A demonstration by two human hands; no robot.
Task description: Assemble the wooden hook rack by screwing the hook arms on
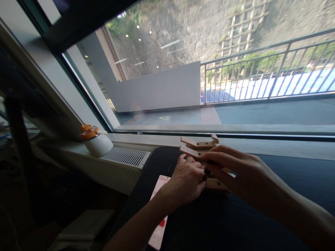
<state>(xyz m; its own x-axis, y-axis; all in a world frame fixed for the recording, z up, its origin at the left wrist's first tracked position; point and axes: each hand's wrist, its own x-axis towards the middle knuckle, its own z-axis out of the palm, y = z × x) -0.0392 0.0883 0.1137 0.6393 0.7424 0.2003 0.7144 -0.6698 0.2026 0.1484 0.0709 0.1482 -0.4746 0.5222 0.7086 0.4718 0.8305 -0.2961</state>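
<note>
Several pale wooden strips (206, 143) with dark holes lie stacked at the dark table's far side; the farthest one ends in an upturned hook. My left hand (187, 177) is closed, its fingers curled over the left part of this wooden assembly. From the right, my right hand (235, 164) reaches across the wood, its thumb and fingers pinched together around a small dark piece (207, 172) whose kind I cannot make out. My two hands nearly meet there. A nearer wooden strip (216, 183) shows below the fingers. My hands hide much of the assembly.
A phone (157, 232) with a lit screen lies under my left forearm on the black table (199, 223). A white, orange-topped container (96, 143) stands on the ledge at left, beside a white vent grille (125, 157). A window (162, 87) rises behind the table.
</note>
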